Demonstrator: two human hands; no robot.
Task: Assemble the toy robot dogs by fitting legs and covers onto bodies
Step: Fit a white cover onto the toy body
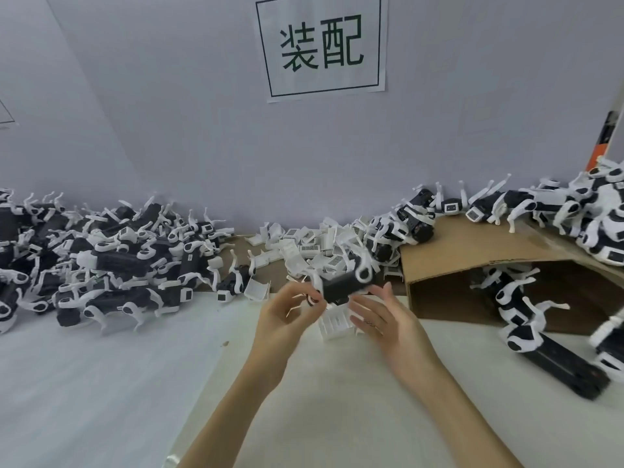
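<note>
Both forearms reach in from the bottom edge. Above the white table point(101, 383), the left hand point(287, 319) and right hand point(388, 325) hold one black dog body point(347, 287) between them (its white legs are blurred), fingers curled round its ends. Just beneath lies a white cover point(336, 322). Unfinished dogs point(101, 258) are heaped at the left.

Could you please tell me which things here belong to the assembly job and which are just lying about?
In the job: black dog body in left hand and right hand; white cover; cover pile; dog heaps.
Lying about: wall sign; cardboard sheet.
</note>
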